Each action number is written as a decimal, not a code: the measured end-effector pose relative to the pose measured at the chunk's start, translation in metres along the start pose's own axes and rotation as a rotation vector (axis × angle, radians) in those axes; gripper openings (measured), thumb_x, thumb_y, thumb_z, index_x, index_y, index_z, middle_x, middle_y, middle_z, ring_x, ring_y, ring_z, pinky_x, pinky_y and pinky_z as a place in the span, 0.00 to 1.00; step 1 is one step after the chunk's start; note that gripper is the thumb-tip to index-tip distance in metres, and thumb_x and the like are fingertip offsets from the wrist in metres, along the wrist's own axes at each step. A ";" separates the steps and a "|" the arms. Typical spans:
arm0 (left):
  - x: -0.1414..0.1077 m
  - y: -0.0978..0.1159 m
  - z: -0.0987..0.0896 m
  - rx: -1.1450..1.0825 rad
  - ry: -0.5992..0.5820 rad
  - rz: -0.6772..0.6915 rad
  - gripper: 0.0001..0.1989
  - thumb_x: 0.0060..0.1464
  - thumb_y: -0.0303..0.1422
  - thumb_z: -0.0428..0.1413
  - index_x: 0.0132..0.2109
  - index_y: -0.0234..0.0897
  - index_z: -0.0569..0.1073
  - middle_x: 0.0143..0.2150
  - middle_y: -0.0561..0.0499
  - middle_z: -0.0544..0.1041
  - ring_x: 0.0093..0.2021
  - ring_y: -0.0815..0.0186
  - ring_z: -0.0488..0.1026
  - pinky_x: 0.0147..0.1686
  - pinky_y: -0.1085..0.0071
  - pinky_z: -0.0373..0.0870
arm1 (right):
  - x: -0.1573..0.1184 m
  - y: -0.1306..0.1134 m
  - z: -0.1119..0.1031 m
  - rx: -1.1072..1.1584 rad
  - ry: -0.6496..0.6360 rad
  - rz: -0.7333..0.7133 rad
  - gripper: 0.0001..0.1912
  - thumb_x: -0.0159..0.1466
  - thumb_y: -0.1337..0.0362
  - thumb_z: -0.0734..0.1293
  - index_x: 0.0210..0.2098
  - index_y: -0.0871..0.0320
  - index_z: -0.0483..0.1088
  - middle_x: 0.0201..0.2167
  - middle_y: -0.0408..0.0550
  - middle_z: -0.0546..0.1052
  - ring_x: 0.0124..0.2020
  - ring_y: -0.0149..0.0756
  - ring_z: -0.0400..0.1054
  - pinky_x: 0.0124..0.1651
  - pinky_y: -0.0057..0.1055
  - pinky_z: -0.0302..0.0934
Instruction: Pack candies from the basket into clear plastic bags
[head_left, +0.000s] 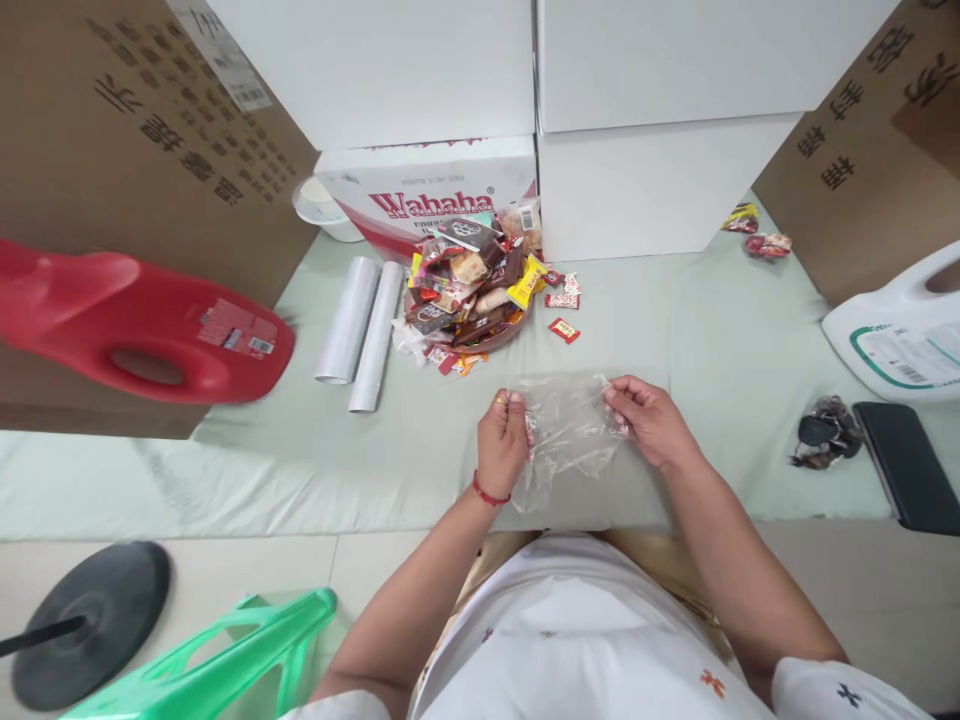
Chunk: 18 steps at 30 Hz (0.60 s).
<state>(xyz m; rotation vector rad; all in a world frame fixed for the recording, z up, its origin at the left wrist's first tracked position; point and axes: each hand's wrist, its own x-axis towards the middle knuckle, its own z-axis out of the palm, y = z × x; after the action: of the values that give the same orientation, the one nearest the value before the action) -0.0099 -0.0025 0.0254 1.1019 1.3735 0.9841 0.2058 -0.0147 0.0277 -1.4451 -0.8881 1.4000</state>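
A clear plastic bag is stretched between my two hands, just above the front part of the cloth-covered table. My left hand, with a red bracelet at the wrist, pinches its left side. On the opposite side, my right hand grips the upper right corner between thumb and fingers. Beyond the bag sits a brown bowl heaped with wrapped snacks. A small red packet and a few similar ones lie on the cloth to the right of the bowl.
Two white paper rolls lie left of the bowl. A red jug is at the left; a white jug, keys and a phone are at the right. White boxes stand behind. A green stool is below.
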 end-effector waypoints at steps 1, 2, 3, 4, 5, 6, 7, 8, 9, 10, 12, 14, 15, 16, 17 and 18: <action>0.002 -0.002 -0.003 0.001 0.027 -0.012 0.21 0.66 0.53 0.52 0.33 0.44 0.61 0.17 0.60 0.65 0.15 0.69 0.59 0.20 0.70 0.53 | 0.000 0.000 0.000 0.003 0.040 0.004 0.25 0.54 0.41 0.75 0.34 0.56 0.72 0.22 0.37 0.67 0.19 0.26 0.54 0.19 0.26 0.49; 0.005 -0.005 -0.006 0.001 0.053 -0.019 0.20 0.67 0.53 0.51 0.34 0.44 0.61 0.18 0.60 0.65 0.15 0.69 0.59 0.20 0.70 0.53 | -0.001 0.001 -0.001 -0.005 0.068 0.006 0.25 0.55 0.40 0.75 0.34 0.55 0.71 0.21 0.37 0.66 0.17 0.26 0.53 0.18 0.26 0.47; 0.007 -0.007 -0.009 0.001 0.076 -0.018 0.20 0.67 0.52 0.51 0.34 0.44 0.61 0.18 0.60 0.65 0.15 0.69 0.58 0.20 0.70 0.53 | -0.001 0.002 -0.001 -0.024 0.086 0.002 0.25 0.55 0.40 0.74 0.33 0.55 0.70 0.21 0.36 0.65 0.16 0.26 0.52 0.17 0.27 0.46; 0.009 -0.009 -0.012 0.007 0.094 -0.006 0.20 0.68 0.51 0.51 0.34 0.44 0.61 0.19 0.60 0.65 0.15 0.69 0.58 0.21 0.70 0.53 | 0.000 0.003 -0.002 -0.050 0.098 -0.006 0.24 0.56 0.40 0.73 0.33 0.54 0.70 0.20 0.36 0.64 0.16 0.27 0.52 0.16 0.27 0.46; 0.012 -0.012 -0.014 0.027 0.103 0.018 0.19 0.68 0.50 0.51 0.34 0.43 0.61 0.19 0.60 0.65 0.16 0.69 0.58 0.22 0.70 0.54 | 0.001 0.004 -0.003 -0.077 0.108 -0.015 0.23 0.57 0.40 0.72 0.32 0.54 0.70 0.19 0.36 0.64 0.15 0.27 0.53 0.16 0.28 0.46; 0.014 -0.013 -0.016 0.065 0.109 0.054 0.19 0.68 0.49 0.51 0.33 0.43 0.61 0.20 0.60 0.64 0.18 0.69 0.59 0.24 0.70 0.55 | 0.003 0.005 -0.004 -0.100 0.120 -0.024 0.23 0.58 0.40 0.71 0.32 0.54 0.70 0.19 0.36 0.64 0.15 0.28 0.53 0.17 0.28 0.46; 0.016 -0.014 -0.017 0.126 0.116 0.101 0.18 0.68 0.47 0.51 0.33 0.43 0.61 0.20 0.59 0.64 0.19 0.68 0.59 0.26 0.70 0.55 | 0.005 0.005 -0.005 -0.120 0.143 -0.036 0.22 0.59 0.41 0.70 0.33 0.54 0.70 0.19 0.36 0.65 0.15 0.28 0.53 0.17 0.28 0.46; 0.018 -0.015 -0.018 0.207 0.130 0.147 0.17 0.69 0.45 0.52 0.33 0.43 0.62 0.21 0.59 0.62 0.21 0.67 0.60 0.28 0.70 0.55 | 0.009 0.006 -0.006 -0.142 0.179 -0.058 0.20 0.61 0.42 0.69 0.33 0.54 0.70 0.19 0.37 0.65 0.15 0.29 0.54 0.18 0.29 0.48; 0.020 -0.015 -0.018 0.303 0.149 0.182 0.16 0.69 0.43 0.51 0.33 0.43 0.62 0.21 0.58 0.61 0.22 0.66 0.60 0.30 0.70 0.55 | 0.013 0.007 -0.007 -0.175 0.225 -0.087 0.19 0.63 0.44 0.68 0.33 0.54 0.69 0.19 0.37 0.66 0.16 0.29 0.56 0.19 0.29 0.50; 0.023 -0.015 -0.017 0.409 0.172 0.201 0.14 0.69 0.40 0.51 0.33 0.43 0.63 0.21 0.58 0.60 0.23 0.65 0.61 0.31 0.69 0.56 | 0.017 0.008 -0.009 -0.223 0.272 -0.118 0.17 0.64 0.46 0.67 0.33 0.54 0.69 0.19 0.37 0.67 0.17 0.30 0.57 0.21 0.29 0.53; 0.028 -0.014 -0.017 0.609 0.217 0.200 0.12 0.68 0.38 0.50 0.34 0.43 0.64 0.23 0.56 0.61 0.26 0.62 0.65 0.34 0.68 0.58 | 0.025 0.010 -0.012 -0.350 0.336 -0.169 0.16 0.67 0.48 0.64 0.33 0.54 0.69 0.20 0.38 0.68 0.20 0.31 0.61 0.26 0.30 0.58; 0.031 -0.013 -0.018 0.728 0.270 0.230 0.09 0.67 0.38 0.50 0.38 0.41 0.67 0.30 0.50 0.68 0.34 0.57 0.71 0.39 0.65 0.63 | 0.029 0.012 -0.016 -0.470 0.351 -0.214 0.17 0.68 0.48 0.63 0.36 0.55 0.70 0.24 0.41 0.72 0.24 0.34 0.66 0.31 0.32 0.62; 0.030 -0.011 -0.020 0.753 0.319 0.280 0.08 0.66 0.39 0.52 0.41 0.40 0.68 0.36 0.46 0.72 0.40 0.54 0.72 0.43 0.62 0.66 | 0.028 0.012 -0.018 -0.512 0.362 -0.248 0.18 0.69 0.46 0.62 0.39 0.55 0.71 0.29 0.44 0.75 0.27 0.36 0.68 0.33 0.33 0.64; 0.029 -0.010 -0.022 0.764 0.380 0.348 0.08 0.64 0.38 0.53 0.44 0.38 0.69 0.42 0.41 0.73 0.47 0.52 0.72 0.48 0.59 0.67 | 0.025 0.012 -0.021 -0.546 0.379 -0.291 0.20 0.69 0.45 0.62 0.43 0.56 0.71 0.35 0.49 0.77 0.31 0.38 0.70 0.34 0.34 0.65; 0.026 -0.008 -0.024 0.762 0.443 0.425 0.10 0.63 0.38 0.54 0.47 0.36 0.70 0.48 0.37 0.73 0.52 0.49 0.71 0.53 0.55 0.66 | 0.020 0.011 -0.023 -0.574 0.409 -0.333 0.22 0.68 0.44 0.62 0.46 0.57 0.71 0.41 0.53 0.78 0.35 0.39 0.71 0.35 0.34 0.65; 0.021 -0.006 -0.026 0.755 0.488 0.502 0.11 0.63 0.37 0.54 0.49 0.35 0.70 0.51 0.34 0.72 0.56 0.48 0.69 0.57 0.52 0.65 | 0.013 0.009 -0.026 -0.605 0.437 -0.354 0.23 0.69 0.43 0.62 0.47 0.57 0.71 0.44 0.55 0.77 0.37 0.40 0.71 0.36 0.35 0.65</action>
<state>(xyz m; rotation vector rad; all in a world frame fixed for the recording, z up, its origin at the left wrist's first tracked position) -0.0363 0.0174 0.0173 1.9229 2.0058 1.1687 0.2321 -0.0091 0.0132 -1.8270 -1.2557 0.5299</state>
